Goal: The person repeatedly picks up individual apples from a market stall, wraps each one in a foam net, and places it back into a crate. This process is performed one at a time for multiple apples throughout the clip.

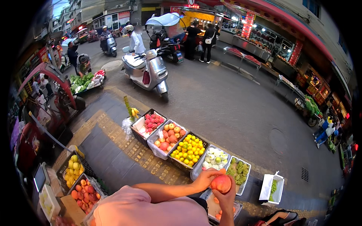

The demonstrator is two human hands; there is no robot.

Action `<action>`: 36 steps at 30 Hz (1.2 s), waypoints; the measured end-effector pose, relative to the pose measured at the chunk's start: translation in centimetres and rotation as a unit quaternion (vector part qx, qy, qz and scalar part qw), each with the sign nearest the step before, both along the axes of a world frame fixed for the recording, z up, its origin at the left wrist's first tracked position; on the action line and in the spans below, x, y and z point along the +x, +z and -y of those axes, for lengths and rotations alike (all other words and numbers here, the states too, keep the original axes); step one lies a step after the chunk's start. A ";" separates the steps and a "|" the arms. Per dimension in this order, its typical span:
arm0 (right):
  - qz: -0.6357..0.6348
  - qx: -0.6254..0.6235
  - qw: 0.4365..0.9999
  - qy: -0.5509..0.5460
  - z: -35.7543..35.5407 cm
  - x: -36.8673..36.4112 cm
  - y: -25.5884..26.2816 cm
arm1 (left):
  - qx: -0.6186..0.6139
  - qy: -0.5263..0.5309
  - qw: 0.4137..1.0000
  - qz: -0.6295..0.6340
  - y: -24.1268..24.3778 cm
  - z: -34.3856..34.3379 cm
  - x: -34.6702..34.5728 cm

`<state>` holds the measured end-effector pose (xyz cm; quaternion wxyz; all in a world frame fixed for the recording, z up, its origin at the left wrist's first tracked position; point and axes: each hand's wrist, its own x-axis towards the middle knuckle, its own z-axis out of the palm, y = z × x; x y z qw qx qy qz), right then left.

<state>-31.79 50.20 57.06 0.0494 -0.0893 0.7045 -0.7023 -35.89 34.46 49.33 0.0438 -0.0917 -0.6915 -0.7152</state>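
My right hand (pixel 226 197) is closed around a large red and yellow round fruit (pixel 221 184), with the thumb on its lower side. My left hand (pixel 206 178) is at the fruit's upper left, fingers bent, with a small orange thing (pixel 222 171) by its fingertips; whether it grips this is unclear. Below my hands is a lined crate (pixel 238 210) with orange fruit, partly hidden by my arm. Just beyond stand a white box of green grapes (pixel 239 171) and a crate of pale fruit in foam nets (pixel 216 158).
Crates of yellow-green citrus (pixel 189 150), pomegranate-like fruit (pixel 170 135) and dragon fruit (pixel 153 122) line the kerb. Crates of peach-like fruit (pixel 86 195) and yellow fruit (pixel 74 169) stand left. A silver scooter (pixel 150 70) is on the road. A person (pixel 280 219) is at lower right.
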 end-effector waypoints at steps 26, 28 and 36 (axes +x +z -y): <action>0.150 -0.393 0.906 0.052 1.4 -0.6 -7.6 | 0.006 0.022 0.999 0.042 0.3 4.2 1.1; 0.163 -0.405 0.900 0.011 1.4 -0.4 -7.6 | 0.060 0.009 0.997 0.048 1.0 4.1 1.2; 0.111 -0.372 0.918 -0.079 2.0 0.3 -4.0 | -0.137 0.044 0.990 0.010 2.4 5.6 1.7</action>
